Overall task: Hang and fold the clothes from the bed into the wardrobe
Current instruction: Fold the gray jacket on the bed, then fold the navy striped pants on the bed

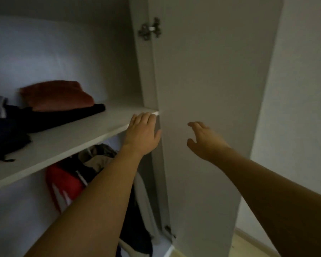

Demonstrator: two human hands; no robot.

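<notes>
No readable writing or brand anywhere. Your left hand [143, 130] lies flat, fingers straight, resting on front edge of wardrobe shelf [67, 143], holding nothing. Your right hand [202, 140] hovers near inner face of open door [211, 89], fingers spread and loosely curved, holding nothing. On shelf: one rust-red folded garment [57, 95] atop one black folded garment [63, 117], dark pile [4, 134] at left. Below shelf: hanging clothes [93, 169], one red with white stripes [63, 186]. One hinge [150, 29] visible.
</notes>
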